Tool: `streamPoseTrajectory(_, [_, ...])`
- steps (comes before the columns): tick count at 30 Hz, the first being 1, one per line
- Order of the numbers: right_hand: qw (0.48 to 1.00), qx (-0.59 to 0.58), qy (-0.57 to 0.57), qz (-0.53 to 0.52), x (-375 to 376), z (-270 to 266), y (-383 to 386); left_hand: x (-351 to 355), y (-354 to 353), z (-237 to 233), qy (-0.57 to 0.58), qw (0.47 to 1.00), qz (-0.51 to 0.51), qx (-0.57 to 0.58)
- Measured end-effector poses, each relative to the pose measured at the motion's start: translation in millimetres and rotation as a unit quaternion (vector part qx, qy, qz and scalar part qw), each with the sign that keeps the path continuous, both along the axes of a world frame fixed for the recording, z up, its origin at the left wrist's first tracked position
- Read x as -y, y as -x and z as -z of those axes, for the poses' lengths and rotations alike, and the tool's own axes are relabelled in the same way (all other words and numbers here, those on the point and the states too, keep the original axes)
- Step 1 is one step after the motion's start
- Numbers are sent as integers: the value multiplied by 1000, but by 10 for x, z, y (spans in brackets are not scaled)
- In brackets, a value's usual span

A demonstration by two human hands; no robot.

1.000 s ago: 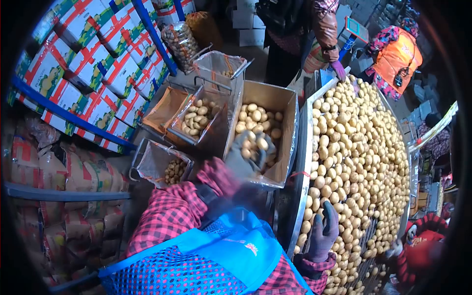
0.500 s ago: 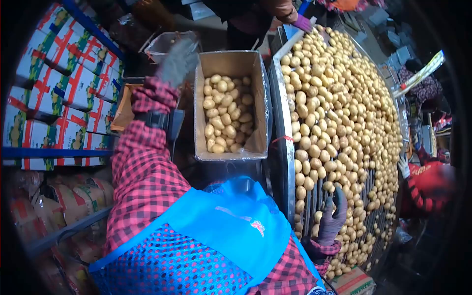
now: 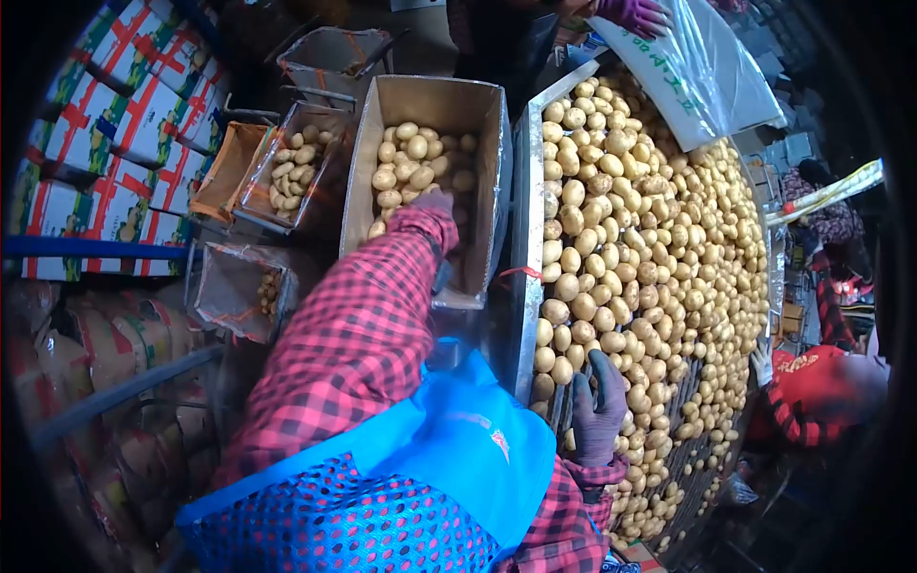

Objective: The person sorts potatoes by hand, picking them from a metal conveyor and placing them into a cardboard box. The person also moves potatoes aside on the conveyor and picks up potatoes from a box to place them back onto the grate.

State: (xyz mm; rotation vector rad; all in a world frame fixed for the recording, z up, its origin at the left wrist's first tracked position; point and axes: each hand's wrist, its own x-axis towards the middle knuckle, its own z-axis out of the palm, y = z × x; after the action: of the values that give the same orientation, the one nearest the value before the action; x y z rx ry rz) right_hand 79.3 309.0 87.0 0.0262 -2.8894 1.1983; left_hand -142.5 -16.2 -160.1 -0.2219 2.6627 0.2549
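Swinging back from the far bin, the left hand has dropped into the cardboard box. The long sorting table, heaped with potatoes, fills the right side. The box stands tight against its rim, probably to keep the reach short. Behind the checked sleeve, the left fingers are hidden among the potatoes in the box, so their grip cannot be told. The right hand lies palm-down on the heap's near edge, fingers loosely spread and holding nothing.
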Motion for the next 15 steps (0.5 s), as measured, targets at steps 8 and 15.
streamPoseTrajectory(8, [958,47,250,135,-112,56,-91,441,-140,-1703,-606,764,-133,-178])
streamPoseTrajectory(15, [988,13,148,44,-101,120,-144,41,-13,-2307,-561,822,81,-56])
